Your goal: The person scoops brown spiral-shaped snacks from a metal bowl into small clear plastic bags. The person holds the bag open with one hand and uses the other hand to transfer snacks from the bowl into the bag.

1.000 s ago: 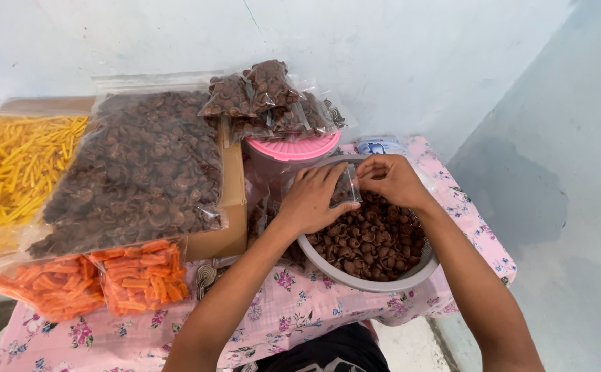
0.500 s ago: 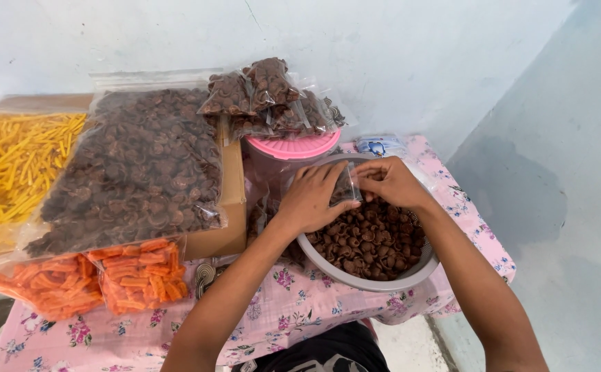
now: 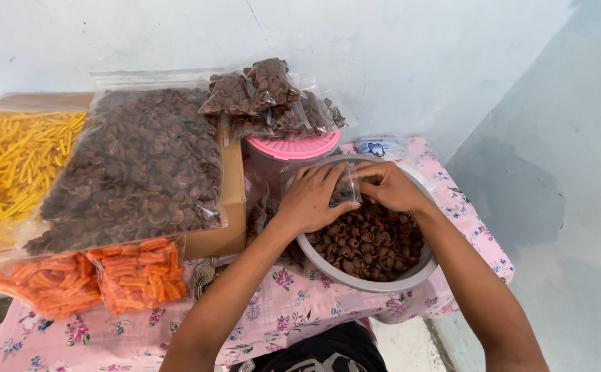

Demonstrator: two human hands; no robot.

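Over the grey bowl of brown snacks near the table's right edge, the left hand and right hand pinch a small clear bag between closed fingertips. The bag looks light, limp and slippery, best gripped at its mouth.

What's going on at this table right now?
A person's left hand and right hand together hold a small clear bag over a grey bowl of brown shell-shaped snacks. Filled small packets sit piled on a pink-lidded container behind it. To the left lie a large bag of the same brown snacks, yellow sticks and orange sticks.
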